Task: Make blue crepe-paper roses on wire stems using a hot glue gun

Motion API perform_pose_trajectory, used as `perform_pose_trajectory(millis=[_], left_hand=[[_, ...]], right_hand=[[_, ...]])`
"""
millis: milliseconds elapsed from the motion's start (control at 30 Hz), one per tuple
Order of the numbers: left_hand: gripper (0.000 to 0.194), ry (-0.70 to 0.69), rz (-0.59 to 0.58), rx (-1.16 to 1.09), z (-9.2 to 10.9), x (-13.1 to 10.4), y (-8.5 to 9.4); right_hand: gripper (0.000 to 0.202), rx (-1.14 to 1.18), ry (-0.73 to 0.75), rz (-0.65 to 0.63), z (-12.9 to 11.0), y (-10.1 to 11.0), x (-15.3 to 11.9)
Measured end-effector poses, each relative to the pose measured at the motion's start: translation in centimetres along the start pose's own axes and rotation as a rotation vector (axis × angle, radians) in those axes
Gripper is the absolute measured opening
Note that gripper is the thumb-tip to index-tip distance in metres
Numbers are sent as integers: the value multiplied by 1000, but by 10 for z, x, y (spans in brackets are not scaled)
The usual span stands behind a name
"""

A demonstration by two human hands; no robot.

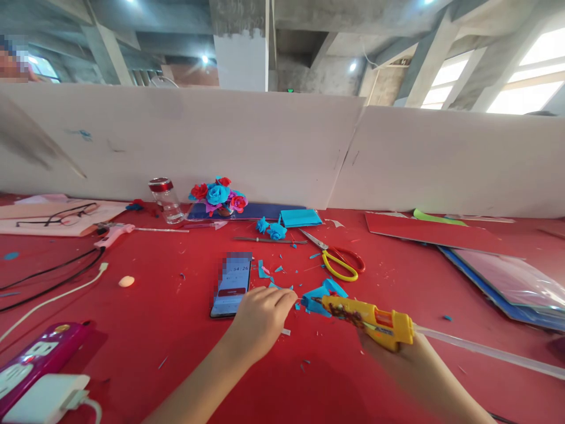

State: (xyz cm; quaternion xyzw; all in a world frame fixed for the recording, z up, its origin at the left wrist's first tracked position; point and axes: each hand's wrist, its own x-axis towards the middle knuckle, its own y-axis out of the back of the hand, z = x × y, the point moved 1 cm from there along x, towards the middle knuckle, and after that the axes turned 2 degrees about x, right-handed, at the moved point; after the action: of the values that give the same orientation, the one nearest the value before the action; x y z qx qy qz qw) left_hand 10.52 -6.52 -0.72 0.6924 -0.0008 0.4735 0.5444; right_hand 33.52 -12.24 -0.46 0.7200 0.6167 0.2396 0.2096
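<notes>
My right hand (408,353) is wrapped round a yellow hot glue gun (371,321), and a long clear glue stick (485,351) sticks out of its back end. The gun's dark nozzle points left, at blue crepe paper pieces (324,291). Just left of the nozzle, my left hand (265,318) is closed in a pinch; a thin pale line shows at the fingertips, too fine to name. Beside that hand lies a phone (232,288) with a lit screen. Scissors (339,259) with yellow and red handles rest beyond the paper.
A bouquet of paper flowers (218,194) and a glass bottle (166,201) stand by the white partition (185,135). Small blue flowers (271,228) and folded blue paper (301,218) lie nearby. At left are a pink glue gun (115,234) and a power strip (42,359); plastic-covered sheets (507,277) lie right.
</notes>
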Motion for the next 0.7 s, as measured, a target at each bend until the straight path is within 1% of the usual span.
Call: perform_pose_trajectory(millis=[133,267,367,467,633,700], left_hand=[[24,16,2,-4,0,-1,-1],[25,19,-2,-1,-1,-1,0],[25,11,-2,3,0,0,1],[26,10,6,4,0,1,1],[26,36,33,-8,-1,0,-1],[26,48,44,-15,-1,0,-1]], right_hand=[[18,5,3,-8,3,-1,-2],[19,22,-23,43,7,-1,-4],[19,15,-40,42,6,0,-3],[19,10,-31,22,6,-2,-1],[21,-11,-7,92,8,-4,-5],[22,-18,13,80,8,-4,-6]])
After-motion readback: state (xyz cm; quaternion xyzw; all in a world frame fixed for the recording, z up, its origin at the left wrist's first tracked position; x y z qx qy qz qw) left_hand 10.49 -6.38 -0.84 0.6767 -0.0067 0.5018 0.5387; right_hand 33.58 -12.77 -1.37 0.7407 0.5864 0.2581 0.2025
